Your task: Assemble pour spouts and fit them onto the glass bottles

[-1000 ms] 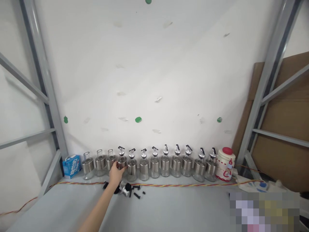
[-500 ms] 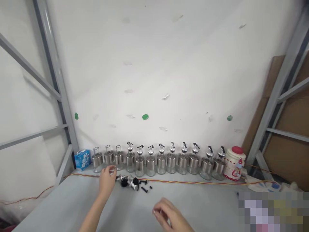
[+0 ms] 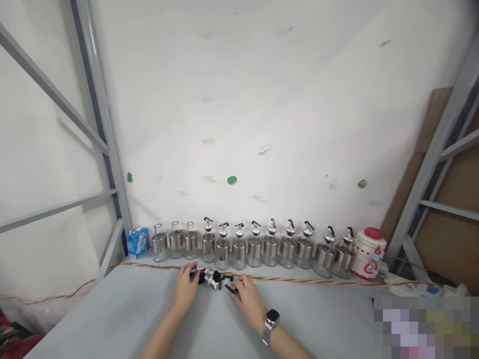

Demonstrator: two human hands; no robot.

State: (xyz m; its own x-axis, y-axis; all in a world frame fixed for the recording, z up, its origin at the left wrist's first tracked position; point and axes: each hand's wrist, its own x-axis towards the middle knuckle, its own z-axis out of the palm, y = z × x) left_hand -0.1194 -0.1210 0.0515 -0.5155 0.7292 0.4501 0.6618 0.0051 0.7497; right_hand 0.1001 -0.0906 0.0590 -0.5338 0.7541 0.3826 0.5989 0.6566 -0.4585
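Note:
My left hand (image 3: 187,283) is curled at the left end of a small pile of silver-and-black pourer spouts (image 3: 211,277), its fingers closed around the leftmost one. Just right of the pile, my right hand (image 3: 250,299), with a watch (image 3: 272,317) on its wrist, pinches at a small black piece (image 3: 231,287) on the table. Other small black pieces (image 3: 226,277) lie between the hands. Behind them stands a row of glass bottles with metal sleeves. Most carry pourer tops, such as this bottle (image 3: 239,248); three at the left, including this one (image 3: 159,243), have bare necks.
A blue carton (image 3: 137,243) stands left of the row, and a cream canister with a red lid (image 3: 368,254) stands at its right end. A red-and-yellow twisted cord (image 3: 307,280) crosses the grey table (image 3: 209,329). Metal frame posts (image 3: 108,144) rise at both sides.
My left hand has moved down and right onto the pourer spouts. My right hand has reached forward and left to the small black pieces. The view has shifted slightly.

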